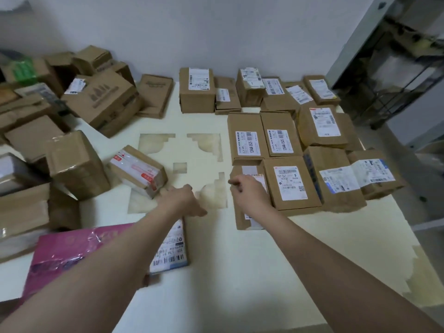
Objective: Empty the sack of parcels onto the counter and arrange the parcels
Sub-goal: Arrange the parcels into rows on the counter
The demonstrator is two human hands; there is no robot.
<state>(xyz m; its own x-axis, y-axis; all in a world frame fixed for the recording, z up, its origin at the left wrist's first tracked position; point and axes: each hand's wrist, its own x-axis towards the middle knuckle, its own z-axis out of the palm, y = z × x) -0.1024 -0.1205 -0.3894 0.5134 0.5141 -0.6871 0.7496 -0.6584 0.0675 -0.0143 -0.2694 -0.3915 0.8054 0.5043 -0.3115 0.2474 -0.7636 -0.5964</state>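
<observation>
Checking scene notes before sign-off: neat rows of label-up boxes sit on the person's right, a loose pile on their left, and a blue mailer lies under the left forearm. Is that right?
One detail is off: the mailer under the left forearm is pink, not blue, as the head view shows. The neat rows of label-up boxes are on the right and the loose pile on the left, as stated.

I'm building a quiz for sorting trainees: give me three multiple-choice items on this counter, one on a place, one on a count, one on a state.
1. The pink parcel lies: A at the near left of the counter; B at its far right; C on the rows.
2. Boxes labelled 12V4A: A one; B two; C four.
3. The parcels at right lie: A heaped; B in a sack; C labels up in rows.
A, it shows at bottom left; B, two such labels sit side by side; C, white labels face up.
</observation>
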